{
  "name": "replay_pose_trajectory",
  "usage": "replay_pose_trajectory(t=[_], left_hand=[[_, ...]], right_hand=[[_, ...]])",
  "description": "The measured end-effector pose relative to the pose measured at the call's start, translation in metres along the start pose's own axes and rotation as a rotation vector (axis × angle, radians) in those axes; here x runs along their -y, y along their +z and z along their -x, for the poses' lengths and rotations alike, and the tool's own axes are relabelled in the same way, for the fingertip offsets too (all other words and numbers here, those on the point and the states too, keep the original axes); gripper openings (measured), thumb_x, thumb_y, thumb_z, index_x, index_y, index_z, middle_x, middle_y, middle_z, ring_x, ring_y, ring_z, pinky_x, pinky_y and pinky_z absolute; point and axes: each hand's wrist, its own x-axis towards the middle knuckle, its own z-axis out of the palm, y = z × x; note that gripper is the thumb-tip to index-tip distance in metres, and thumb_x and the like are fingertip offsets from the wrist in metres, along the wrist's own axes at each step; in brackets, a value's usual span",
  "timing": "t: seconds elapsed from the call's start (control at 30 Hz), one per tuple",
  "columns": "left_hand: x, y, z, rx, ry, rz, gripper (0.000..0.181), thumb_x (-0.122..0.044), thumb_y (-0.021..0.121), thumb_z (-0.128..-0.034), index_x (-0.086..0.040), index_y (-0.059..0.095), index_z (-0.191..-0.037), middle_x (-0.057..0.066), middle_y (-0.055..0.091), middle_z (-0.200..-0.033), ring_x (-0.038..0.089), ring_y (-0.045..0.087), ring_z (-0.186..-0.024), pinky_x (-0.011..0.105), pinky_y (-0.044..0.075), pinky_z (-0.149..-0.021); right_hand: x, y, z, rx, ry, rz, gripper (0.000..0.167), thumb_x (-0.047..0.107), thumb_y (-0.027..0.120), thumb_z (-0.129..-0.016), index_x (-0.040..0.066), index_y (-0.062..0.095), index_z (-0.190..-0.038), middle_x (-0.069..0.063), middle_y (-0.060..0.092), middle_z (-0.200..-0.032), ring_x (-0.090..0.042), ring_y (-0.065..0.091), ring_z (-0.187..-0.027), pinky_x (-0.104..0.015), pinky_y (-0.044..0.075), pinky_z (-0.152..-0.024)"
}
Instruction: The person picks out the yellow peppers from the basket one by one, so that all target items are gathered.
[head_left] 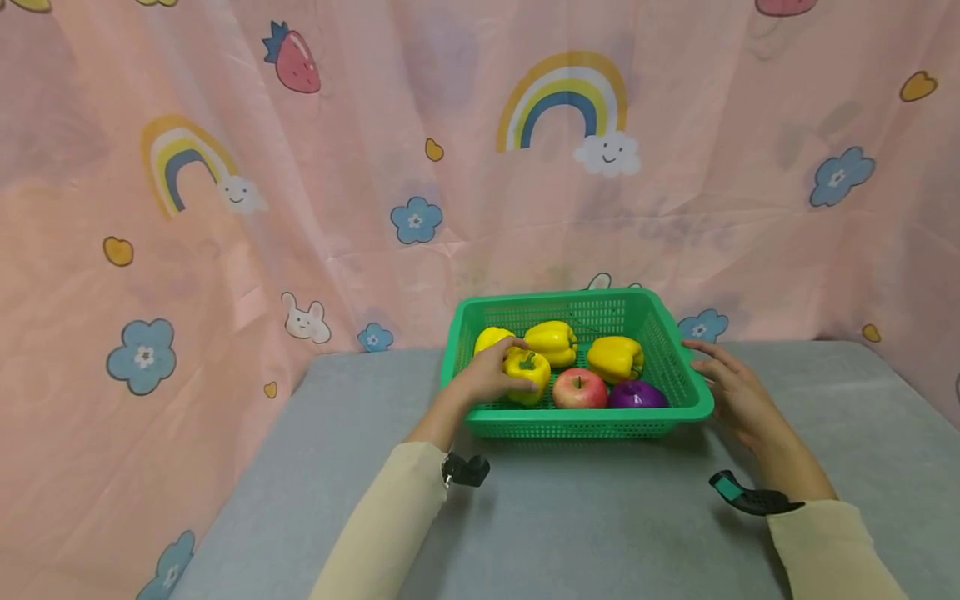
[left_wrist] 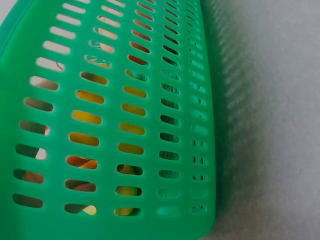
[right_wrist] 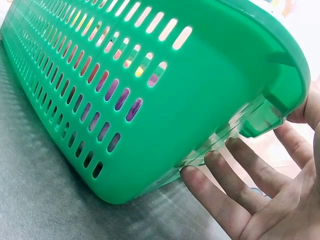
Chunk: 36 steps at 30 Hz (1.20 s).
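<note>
We see the left hand [head_left: 487, 377] gripping a yellow pepper [head_left: 531, 373] near the green basket's [head_left: 577, 415] front left corner.

The pepper sits within the left hand's reach and well apart from the right hand [head_left: 742, 404], its stem end turned upward, its body roughly upright; whether it touches the basket floor, we cannot tell. The left thumb and fingers close around it from the left. The right hand, fingers spread and nearly straight, touches the outside of the basket's right end. The basket's long axis runs left to right on the table [head_left: 600, 517]; just right of the pepper lies an apple [head_left: 580, 389], then a purple vegetable [head_left: 637, 396] nearer the front right corner.
</note>
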Motion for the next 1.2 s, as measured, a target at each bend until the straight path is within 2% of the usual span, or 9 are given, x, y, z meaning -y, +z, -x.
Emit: replay_pose_trajectory(t=[0.1, 0.17, 0.33, 0.53, 0.73, 0.87, 1.03, 1.2], left_hand=[[-0.001, -0.001, -0.002, 0.026, 0.043, -0.006, 0.067, -0.029, 0.08, -0.0877, -0.017, 0.049, -0.146, 0.013, 0.053, -0.149, 0.031, 0.053, -0.133, 0.047, 0.046, -0.11], [-0.002, -0.002, -0.003, 0.044, 0.086, 0.006, 0.066, -0.027, 0.078, -0.0892, -0.016, 0.049, -0.148, 0.011, 0.052, -0.151, 0.026, 0.054, -0.129, 0.043, 0.047, -0.108], [-0.004, -0.005, -0.006, 0.05, 0.158, 0.103, 0.059, -0.022, 0.074, -0.0931, -0.015, 0.052, -0.147, 0.009, 0.053, -0.15, 0.018, 0.058, -0.107, 0.028, 0.05, -0.088], [-0.006, -0.01, -0.005, 0.018, 0.099, 0.26, 0.057, -0.034, 0.071, -0.0948, -0.026, 0.052, -0.148, 0.003, 0.045, -0.158, 0.025, 0.057, -0.126, 0.033, 0.055, -0.092], [-0.006, -0.015, -0.006, 0.044, 0.061, 0.507, 0.059, -0.025, 0.071, -0.0957, -0.028, 0.049, -0.15, 0.012, 0.045, -0.153, 0.024, 0.063, -0.117, 0.038, 0.059, -0.094], [-0.007, -0.017, -0.007, 0.047, 0.07, 0.569, 0.057, -0.023, 0.071, -0.0957, -0.034, 0.051, -0.148, 0.012, 0.048, -0.148, 0.022, 0.064, -0.114, 0.036, 0.059, -0.093], [-0.007, -0.02, -0.004, 0.034, 0.129, 0.607, 0.056, -0.02, 0.068, -0.0972, -0.034, 0.051, -0.148, 0.013, 0.052, -0.145, 0.018, 0.063, -0.108, 0.03, 0.058, -0.086], [-0.002, -0.028, 0.012, -0.012, 0.219, 0.685, 0.058, -0.011, 0.061, -0.0999, -0.027, 0.045, -0.153, 0.02, 0.052, -0.142, 0.017, 0.063, -0.106, 0.028, 0.058, -0.088]], right_hand=[[0.0, -0.002, -0.001, 0.002, -0.005, 0.003, 0.034, 0.025, 0.045, -0.108, 0.029, 0.043, -0.142, 0.016, 0.06, -0.114, -0.001, 0.069, -0.093, -0.025, 0.057, -0.069], [0.001, -0.003, -0.001, 0.006, -0.008, -0.002, 0.033, 0.025, 0.045, -0.109, 0.029, 0.043, -0.142, 0.015, 0.061, -0.113, -0.002, 0.07, -0.093, -0.025, 0.057, -0.069], [0.003, -0.005, -0.001, 0.008, -0.011, -0.017, 0.032, 0.023, 0.044, -0.109, 0.029, 0.043, -0.14, 0.015, 0.063, -0.111, -0.003, 0.07, -0.091, -0.025, 0.057, -0.067], [0.004, -0.007, 0.0, -0.001, -0.003, -0.032, 0.033, 0.022, 0.045, -0.109, 0.028, 0.043, -0.141, 0.016, 0.063, -0.111, -0.003, 0.07, -0.092, -0.025, 0.057, -0.068], [0.007, -0.008, 0.0, 0.006, -0.008, -0.032, 0.034, 0.021, 0.044, -0.109, 0.027, 0.042, -0.142, 0.014, 0.065, -0.108, -0.004, 0.07, -0.089, -0.026, 0.058, -0.066], [0.01, -0.01, -0.001, 0.005, -0.005, -0.036, 0.034, 0.021, 0.044, -0.109, 0.027, 0.042, -0.142, 0.014, 0.065, -0.106, -0.004, 0.07, -0.088, -0.026, 0.058, -0.066], [0.01, -0.01, -0.002, -0.009, 0.002, -0.008, 0.033, 0.023, 0.045, -0.109, 0.029, 0.044, -0.141, 0.014, 0.065, -0.105, -0.004, 0.07, -0.086, -0.026, 0.057, -0.065], [0.003, -0.003, 0.0, 0.001, 0.02, 0.016, 0.032, 0.025, 0.045, -0.109, 0.031, 0.044, -0.14, 0.014, 0.066, -0.102, -0.005, 0.07, -0.086, -0.027, 0.057, -0.065]])
